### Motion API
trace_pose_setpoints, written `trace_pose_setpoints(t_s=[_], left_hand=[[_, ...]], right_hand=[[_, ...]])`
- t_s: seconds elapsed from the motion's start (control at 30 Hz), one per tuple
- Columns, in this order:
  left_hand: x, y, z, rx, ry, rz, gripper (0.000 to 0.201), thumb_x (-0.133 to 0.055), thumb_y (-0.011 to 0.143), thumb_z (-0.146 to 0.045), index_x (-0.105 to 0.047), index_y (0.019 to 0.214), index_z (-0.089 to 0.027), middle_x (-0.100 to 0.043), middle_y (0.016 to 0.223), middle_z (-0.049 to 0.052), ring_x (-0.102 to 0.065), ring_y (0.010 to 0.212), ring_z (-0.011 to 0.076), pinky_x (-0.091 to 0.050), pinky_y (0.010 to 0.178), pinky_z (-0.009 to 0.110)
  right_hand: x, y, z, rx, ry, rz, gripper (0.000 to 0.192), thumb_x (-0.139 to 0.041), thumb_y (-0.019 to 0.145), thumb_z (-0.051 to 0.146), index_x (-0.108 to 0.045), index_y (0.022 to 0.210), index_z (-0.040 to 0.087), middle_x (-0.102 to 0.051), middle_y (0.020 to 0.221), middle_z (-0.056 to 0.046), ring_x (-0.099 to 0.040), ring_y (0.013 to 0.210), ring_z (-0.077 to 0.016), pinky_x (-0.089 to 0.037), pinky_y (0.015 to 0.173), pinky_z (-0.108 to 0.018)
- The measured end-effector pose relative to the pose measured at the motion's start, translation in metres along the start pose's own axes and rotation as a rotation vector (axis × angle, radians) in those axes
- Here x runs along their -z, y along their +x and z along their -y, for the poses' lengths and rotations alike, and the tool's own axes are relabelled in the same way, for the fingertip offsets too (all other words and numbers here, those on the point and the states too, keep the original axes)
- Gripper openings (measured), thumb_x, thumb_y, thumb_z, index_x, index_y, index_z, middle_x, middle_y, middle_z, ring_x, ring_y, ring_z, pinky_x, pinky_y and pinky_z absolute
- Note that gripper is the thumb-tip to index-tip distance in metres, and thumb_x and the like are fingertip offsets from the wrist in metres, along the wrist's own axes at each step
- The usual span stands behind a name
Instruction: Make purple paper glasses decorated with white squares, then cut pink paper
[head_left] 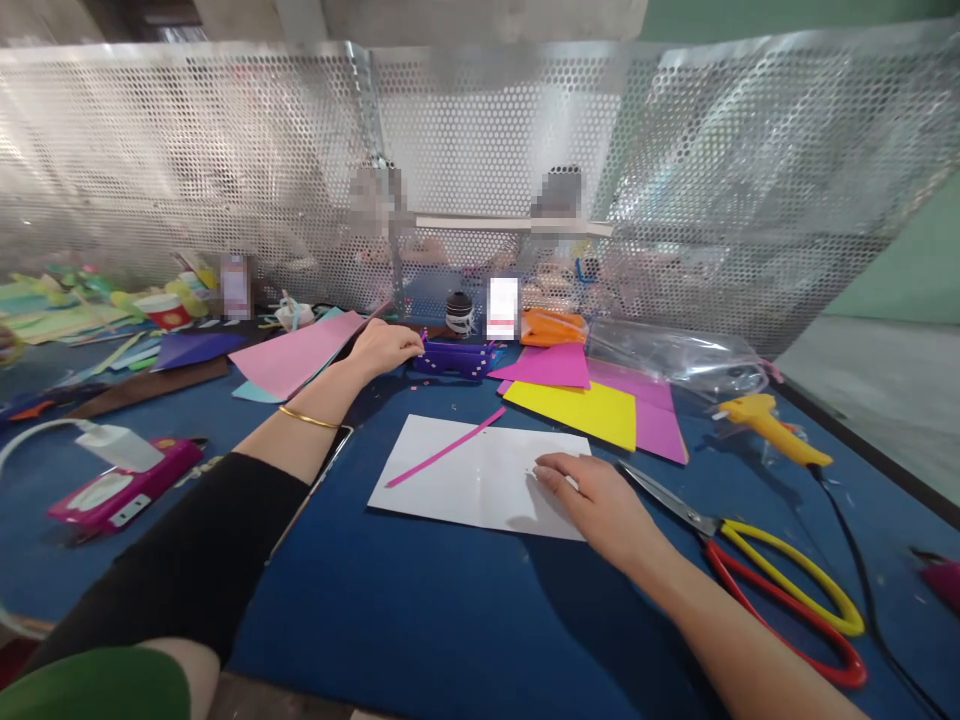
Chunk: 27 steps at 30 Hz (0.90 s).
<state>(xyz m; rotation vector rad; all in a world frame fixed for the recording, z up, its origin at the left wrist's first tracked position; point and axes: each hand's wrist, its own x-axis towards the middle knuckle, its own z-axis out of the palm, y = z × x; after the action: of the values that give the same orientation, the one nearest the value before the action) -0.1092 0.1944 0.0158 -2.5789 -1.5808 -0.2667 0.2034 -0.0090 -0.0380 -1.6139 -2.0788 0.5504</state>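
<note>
Left grip is stretched forward, fingertips pressed together at the near edge of a purple box; whether they pinch anything I cannot tell. Right grip lies flat, fingers loosely spread, on a white sheet on the blue worktop. A pink strip crosses the sheet. Scissors lie just right of my hand, a glue gun beyond.

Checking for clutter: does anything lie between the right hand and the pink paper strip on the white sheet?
Nothing visible does. The right hand rests on the white sheet, and only bare paper separates it from the pink strip.
</note>
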Motion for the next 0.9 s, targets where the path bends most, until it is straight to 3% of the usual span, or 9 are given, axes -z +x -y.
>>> trace_pose_setpoints(t_s=[0.33,0.47,0.57,0.7,0.8,0.9], left_hand=[[-0.001,0.008,0.008,0.068,0.072,-0.089,0.033,-0.060,0.093,-0.035,-0.059,0.122,-0.019,-0.061,0.124,0.009,-0.063,0.104,0.0241,-0.055,0.086,0.044],[-0.005,0.010,-0.002,-0.006,0.089,-0.149,0.034,-0.060,0.093,-0.035,-0.058,0.123,-0.018,-0.060,0.126,0.010,-0.062,0.106,0.0246,-0.054,0.088,0.047],[-0.010,0.013,-0.013,-0.121,0.078,-0.129,0.038,-0.059,0.092,-0.042,-0.061,0.122,-0.019,-0.062,0.128,0.010,-0.058,0.117,0.0272,-0.044,0.101,0.051],[-0.017,0.015,-0.021,-0.171,0.087,-0.095,0.050,-0.054,0.087,-0.060,-0.066,0.121,-0.024,-0.066,0.130,0.007,-0.051,0.129,0.0275,-0.022,0.115,0.047],[-0.019,0.015,-0.019,-0.156,0.117,-0.054,0.061,-0.062,0.077,-0.066,-0.064,0.123,-0.026,-0.067,0.129,0.009,-0.054,0.125,0.0303,-0.018,0.115,0.050],[-0.019,0.015,-0.015,-0.126,0.150,-0.019,0.063,-0.071,0.074,-0.059,-0.062,0.125,-0.024,-0.068,0.125,0.010,-0.056,0.121,0.0328,-0.022,0.113,0.056]], right_hand=[[-0.002,-0.001,0.001,0.029,-0.048,-0.005,0.040,-0.039,0.098,0.043,-0.073,0.099,0.023,-0.075,0.103,-0.009,-0.066,0.097,-0.0270,-0.045,0.087,-0.042],[-0.002,-0.001,0.001,0.040,-0.056,-0.003,0.040,-0.038,0.098,0.043,-0.073,0.099,0.023,-0.075,0.103,-0.008,-0.066,0.096,-0.0268,-0.045,0.087,-0.043],[-0.001,-0.001,0.001,0.044,-0.063,-0.002,0.040,-0.038,0.098,0.043,-0.073,0.099,0.023,-0.075,0.103,-0.008,-0.067,0.095,-0.0267,-0.046,0.088,-0.044],[-0.001,-0.001,0.002,0.047,-0.070,-0.005,0.040,-0.039,0.098,0.043,-0.073,0.099,0.023,-0.075,0.103,-0.008,-0.067,0.096,-0.0261,-0.045,0.093,-0.045],[-0.002,-0.001,0.003,0.045,-0.074,0.000,0.040,-0.039,0.098,0.043,-0.073,0.099,0.023,-0.075,0.106,-0.009,-0.067,0.096,-0.0265,-0.043,0.096,-0.048],[-0.002,-0.001,0.003,0.042,-0.077,0.008,0.039,-0.039,0.098,0.044,-0.072,0.102,0.023,-0.074,0.109,-0.009,-0.067,0.099,-0.0269,-0.040,0.102,-0.051]])
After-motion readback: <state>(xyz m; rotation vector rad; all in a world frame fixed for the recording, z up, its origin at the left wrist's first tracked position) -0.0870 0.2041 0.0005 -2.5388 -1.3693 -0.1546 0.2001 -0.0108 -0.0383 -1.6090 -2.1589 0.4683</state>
